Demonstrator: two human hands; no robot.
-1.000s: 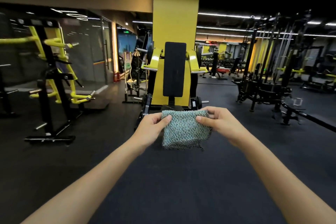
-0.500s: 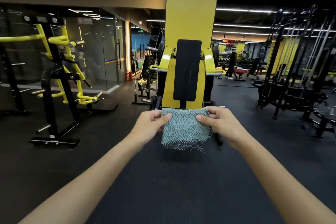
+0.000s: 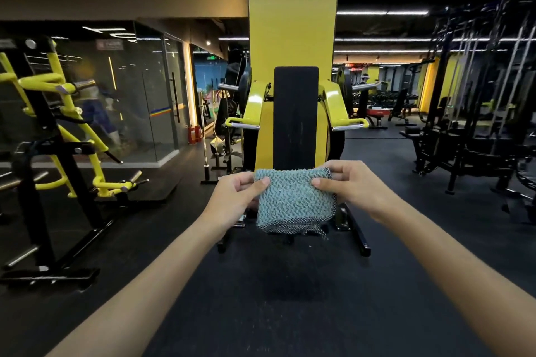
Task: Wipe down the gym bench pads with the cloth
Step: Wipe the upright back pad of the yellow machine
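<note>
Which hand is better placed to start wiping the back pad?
Right, marginally. Both pinch the cloth, but the right hand sits higher, nearer the lower edge of the back pad; the left hand sits lower.

A yellow pillar (image 3: 293, 9) stands at 12 o'clock. A yellow-and-black lever machine (image 3: 43, 83) occupies 9 o'clock, with a glass partition (image 3: 136, 101) behind it at 10 o'clock. Two red fire extinguishers (image 3: 195, 133) stand just beside the partition's far end. A black cable rack (image 3: 475, 130) fills 3 o'clock. Ceiling light strips (image 3: 381, 12) run at 1 o'clock. Dark rubber floor (image 3: 290, 313) covers 6 o'clock.
</note>
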